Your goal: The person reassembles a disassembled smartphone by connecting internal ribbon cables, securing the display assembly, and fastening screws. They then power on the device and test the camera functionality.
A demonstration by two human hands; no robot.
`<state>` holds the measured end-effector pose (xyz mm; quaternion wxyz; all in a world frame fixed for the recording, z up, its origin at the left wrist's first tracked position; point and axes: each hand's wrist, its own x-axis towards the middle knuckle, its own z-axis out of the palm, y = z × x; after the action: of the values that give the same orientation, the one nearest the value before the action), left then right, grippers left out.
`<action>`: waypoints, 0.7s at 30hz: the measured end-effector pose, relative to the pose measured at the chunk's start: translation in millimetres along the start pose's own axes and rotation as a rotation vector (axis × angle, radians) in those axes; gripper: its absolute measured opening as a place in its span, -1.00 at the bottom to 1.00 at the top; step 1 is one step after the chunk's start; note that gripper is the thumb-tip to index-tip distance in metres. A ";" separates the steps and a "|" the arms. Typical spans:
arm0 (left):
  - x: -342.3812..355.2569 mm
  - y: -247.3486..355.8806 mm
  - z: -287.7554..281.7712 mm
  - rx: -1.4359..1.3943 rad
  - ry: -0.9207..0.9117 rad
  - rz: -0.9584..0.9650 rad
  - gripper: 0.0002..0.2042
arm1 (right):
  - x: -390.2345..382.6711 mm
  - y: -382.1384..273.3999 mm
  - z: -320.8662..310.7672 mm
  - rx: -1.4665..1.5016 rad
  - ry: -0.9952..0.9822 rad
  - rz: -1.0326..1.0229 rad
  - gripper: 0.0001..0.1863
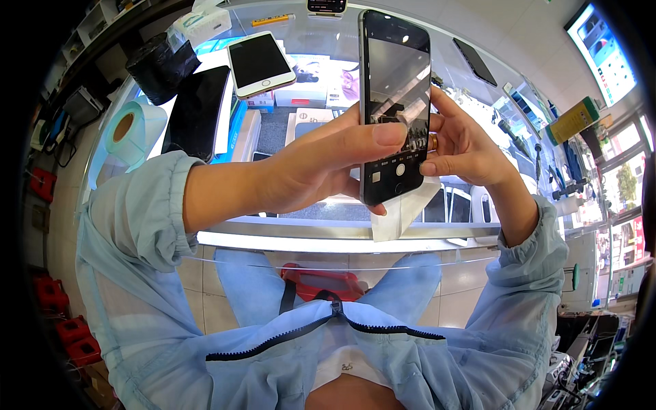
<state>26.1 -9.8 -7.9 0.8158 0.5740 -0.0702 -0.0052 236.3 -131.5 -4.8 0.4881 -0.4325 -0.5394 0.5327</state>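
A black smartphone (pixel 395 75) stands upright above the glass counter, its camera screen lit with a white shutter button near the bottom. My left hand (pixel 307 160) grips it from the left, thumb lying across the screen and the other fingers mostly hidden behind. On the right edge, my right hand (pixel 471 147) is closed around the phone's lower half, with its thumb by the bottom corner. Beyond my left hand, a white-fronted phone (pixel 261 63) with a dark screen lies on the counter. Beside it rests a larger black glossy slab (pixel 197 113).
At the left are a roll of pale labels (pixel 147 130) and a black wrapped bundle (pixel 158 67). A yellow pencil-like stick (pixel 273 20) lies at the back. White paper (pixel 388 227) hangs over the counter's front edge. Another dark phone (pixel 474 61) lies back right; boxed goods show under the glass.
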 end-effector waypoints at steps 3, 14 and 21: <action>-0.9 -0.8 0.3 -0.001 0.016 -0.001 -0.09 | 0.8 -0.5 1.7 0.008 0.007 0.001 0.01; -0.1 -1.8 -1.1 0.013 -0.012 0.009 -0.08 | 0.6 -2.3 0.4 0.035 -0.006 0.053 0.08; -0.2 -5.5 -2.8 0.016 -0.013 0.015 -0.07 | 1.1 -1.7 1.0 0.062 -0.016 0.051 0.09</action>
<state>26.6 -9.1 -14.0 0.8106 0.5801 -0.0796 -0.0021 235.3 -130.7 -3.1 0.4832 -0.4264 -0.5153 0.5649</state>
